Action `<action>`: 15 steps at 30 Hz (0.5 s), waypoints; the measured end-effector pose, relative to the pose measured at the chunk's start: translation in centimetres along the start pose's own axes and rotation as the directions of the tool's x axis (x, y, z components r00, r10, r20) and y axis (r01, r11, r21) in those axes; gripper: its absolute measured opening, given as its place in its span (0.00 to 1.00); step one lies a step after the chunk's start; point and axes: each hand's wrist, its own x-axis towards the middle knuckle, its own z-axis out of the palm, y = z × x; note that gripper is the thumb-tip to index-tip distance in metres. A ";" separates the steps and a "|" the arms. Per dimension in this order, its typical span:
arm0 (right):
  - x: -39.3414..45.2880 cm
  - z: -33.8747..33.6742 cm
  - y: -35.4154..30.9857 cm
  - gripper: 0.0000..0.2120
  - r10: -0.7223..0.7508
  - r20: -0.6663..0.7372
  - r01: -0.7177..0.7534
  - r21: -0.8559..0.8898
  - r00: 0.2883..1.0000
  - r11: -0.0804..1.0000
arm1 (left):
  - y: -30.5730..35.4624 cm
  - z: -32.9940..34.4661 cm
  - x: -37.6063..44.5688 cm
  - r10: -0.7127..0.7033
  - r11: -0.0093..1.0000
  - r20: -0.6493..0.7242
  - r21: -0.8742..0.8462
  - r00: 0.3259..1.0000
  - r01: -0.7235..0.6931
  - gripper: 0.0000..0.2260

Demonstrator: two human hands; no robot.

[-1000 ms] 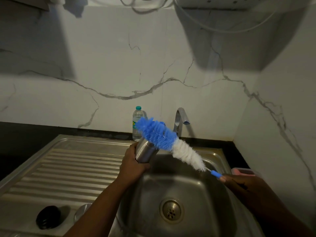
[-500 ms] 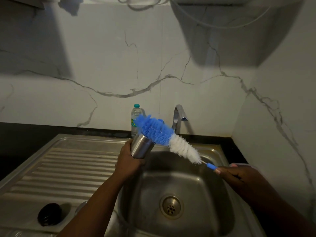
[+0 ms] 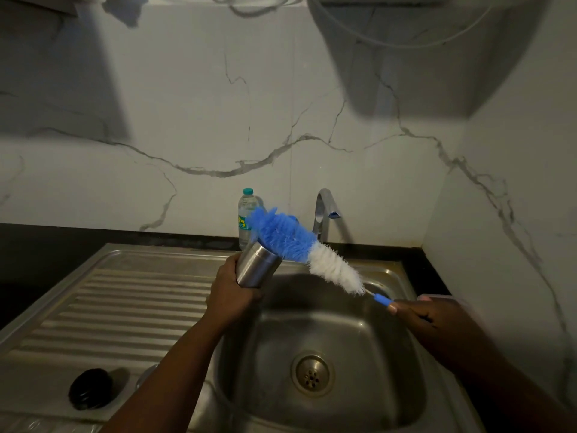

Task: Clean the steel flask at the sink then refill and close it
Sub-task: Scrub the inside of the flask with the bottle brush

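My left hand (image 3: 231, 293) grips the steel flask (image 3: 256, 265), tilted with its open mouth up and to the right, over the left edge of the sink basin (image 3: 327, 332). My right hand (image 3: 427, 317) holds the blue handle of a bottle brush (image 3: 299, 248). Its blue bristle end lies at the flask's mouth, its white bristles trailing toward my right hand. A black cap (image 3: 90, 393) lies on the draining board (image 3: 125, 301), with a round steel piece (image 3: 146, 376) beside it, partly hidden by my left forearm.
The steel tap (image 3: 323, 214) stands behind the basin with no water running. A clear plastic water bottle (image 3: 246, 218) stands against the marble wall. A pink-lidded box (image 3: 434, 297) sits at the right of the sink. The drain (image 3: 312, 375) is in the basin floor.
The flask and brush have stayed together while both hands shifted slightly left and up in view. The brush's blue end stays at the flask's mouth.
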 end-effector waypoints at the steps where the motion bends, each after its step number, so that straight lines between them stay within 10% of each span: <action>1: 0.1 0.0 0.2 0.19 0.017 -0.004 -0.017 -0.001 1.000 1.000 | -0.1 0.0 0.0 0.003 1.000 0.005 0.012 1.000 -0.003 0.43; 15: -1.0 0.1 -2.6 0.19 0.044 0.054 -0.051 0.139 0.998 0.989 | -0.1 0.4 -0.2 -0.025 0.999 -0.013 -0.029 1.000 0.025 0.43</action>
